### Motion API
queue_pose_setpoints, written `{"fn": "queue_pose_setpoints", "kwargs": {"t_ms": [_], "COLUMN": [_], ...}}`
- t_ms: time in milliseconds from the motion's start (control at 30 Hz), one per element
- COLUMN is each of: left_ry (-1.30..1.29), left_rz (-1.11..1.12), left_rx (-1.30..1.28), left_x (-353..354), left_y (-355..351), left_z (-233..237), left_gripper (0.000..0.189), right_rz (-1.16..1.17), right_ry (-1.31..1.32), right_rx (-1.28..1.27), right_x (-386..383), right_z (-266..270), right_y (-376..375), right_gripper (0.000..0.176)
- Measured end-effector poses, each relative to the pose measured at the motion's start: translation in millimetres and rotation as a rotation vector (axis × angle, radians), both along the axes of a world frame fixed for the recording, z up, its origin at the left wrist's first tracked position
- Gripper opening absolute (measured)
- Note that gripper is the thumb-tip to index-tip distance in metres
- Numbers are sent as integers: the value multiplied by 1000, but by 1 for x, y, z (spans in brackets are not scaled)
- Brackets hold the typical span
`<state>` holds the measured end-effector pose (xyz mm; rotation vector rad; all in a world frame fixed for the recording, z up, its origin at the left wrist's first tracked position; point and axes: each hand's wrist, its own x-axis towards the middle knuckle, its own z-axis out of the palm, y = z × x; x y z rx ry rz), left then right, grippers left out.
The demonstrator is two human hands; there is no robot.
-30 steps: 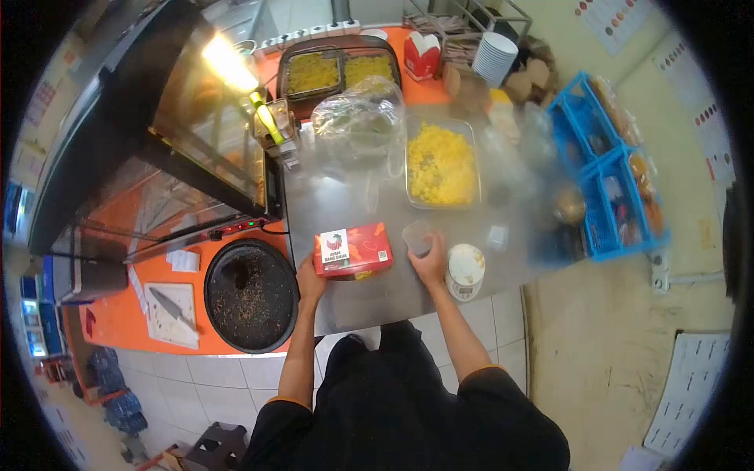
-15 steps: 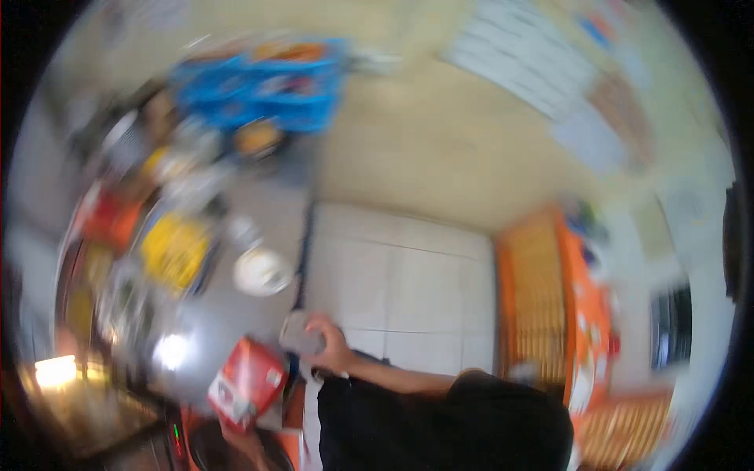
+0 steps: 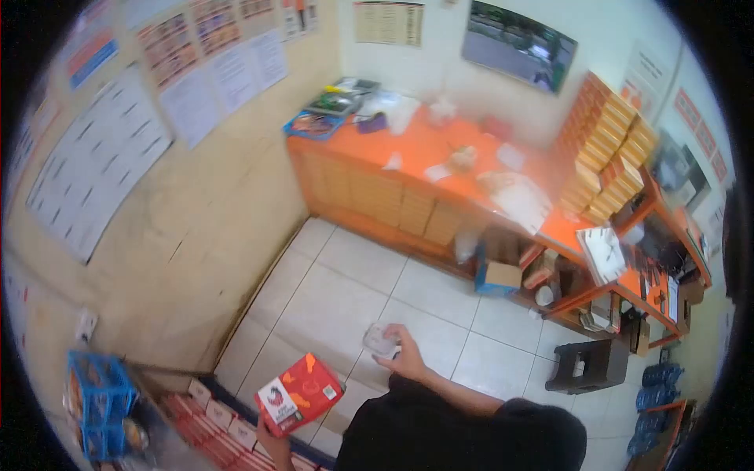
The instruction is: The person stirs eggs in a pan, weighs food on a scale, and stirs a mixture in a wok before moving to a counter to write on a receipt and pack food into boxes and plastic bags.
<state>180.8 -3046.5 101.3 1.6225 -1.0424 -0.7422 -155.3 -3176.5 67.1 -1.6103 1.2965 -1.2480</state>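
Note:
My left hand [image 3: 273,441] grips the lower left edge of a red box [image 3: 300,392] with a white panel and a dark rooster-like logo. The box is tilted, and its far side hides part of my fingers. To the right of it, my right hand [image 3: 407,357] holds a small clear container [image 3: 380,340] between thumb and fingers, over the tiled floor. What is inside the container is too small to tell. The two items are apart.
An orange counter [image 3: 361,161] runs along the far wall, with stacked yellow-orange boxes [image 3: 609,129] at its right. A dark stool [image 3: 591,366] stands on the floor at right. Blue baskets [image 3: 102,400] and a shelf of red-and-white boxes [image 3: 222,416] are at lower left.
The view has swung right, from the metal table toward the orange counter. Both hands still hold their items; the red box now appears farther right and shows its printed face clearly.

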Motion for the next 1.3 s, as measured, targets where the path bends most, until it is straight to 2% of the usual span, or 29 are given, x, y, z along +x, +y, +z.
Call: {"fn": "queue_pose_setpoints", "kwargs": {"t_ms": [33,167,233,300,367,433,500,533,600,633,667,700,767,833,867,900,933,967,1000,1033,1067,1133,1200,1233,1300], "left_ry": [-33,-227,-85,-104,35,105,7,-84,-127,-171,-145,-143,-83,-307,-292,-277,-472,-655,-515,-367,-372,-227,-297,-297,-297], "left_rz": [-61,-347,-495,-636,-690,-773,-804,-817,-869,-906,-919,-922,-955,-1078,-1087,-1097,-1053,-983,-1115,-1239,-1245,-1364,-1382,-1401,-1425], "left_rx": [4,136,16,92,145,68,117,153,76,4,-16,37,305,377,341,305,-22,-353,-380,-418,-406,97,347,432,524], "left_x": [-7,-104,-155,-195,-255,-313,-367,-388,-422,-446,-464,-476,-513,-539,-552,-563,-569,-572,-577,-584,-588,-595,-627,-641,-656], "left_y": [-55,-251,-346,-433,-519,-597,-669,-705,-791,-836,-861,-881,-939,-977,-989,-1000,-1017,-1031,-1044,-1060,-1079,-1110,-1127,-1137,-1145], "left_z": [-14,-14,-40,-70,-82,-86,-72,-72,-117,-133,-141,-144,-145,-135,-119,-108,-111,-114,-107,-99,-106,-130,-104,-103,-104], "left_gripper": [37,31,30,29,30,31,32,33,34,35,36,36,34,36,36,35,35,35,35,36,36,38,43,46,49], "right_rz": [-137,-605,-820,-989,-1071,-1155,-1186,-1199,-1324,-1393,-1382,-1366,-1763,-1642,-1448,-1151,-1091,-921,-764,-660,-545,-628,-515,-517,-689], "right_ry": [-7,128,86,123,34,202,234,270,261,416,577,592,714,508,538,655,881,840,898,1086,1271,1408,818,816,819], "right_rx": [-25,-83,-71,16,-28,-178,-133,-102,-68,29,120,172,132,201,262,222,199,261,325,437,549,135,666,689,606], "right_x": [-24,-161,-233,-307,-363,-434,-492,-512,-530,-555,-554,-551,-551,-523,-511,-508,-472,-477,-474,-472,-471,-475,-483,-485,-488], "right_z": [-13,-22,-42,-70,-66,-106,-130,-140,-138,-160,-155,-152,-148,-70,-61,-62,6,-36,-43,-62,-85,-115,-97,-92,-84], "right_y": [-24,-102,-145,-179,-216,-251,-271,-293,-319,-328,-328,-333,-357,-441,-477,-510,-581,-602,-638,-669,-694,-719,-740,-744,-752], "right_gripper": [54,52,51,50,50,48,48,47,46,46,51,51,48,44,40,39,38,34,30,34,38,29,25,25,22]}}
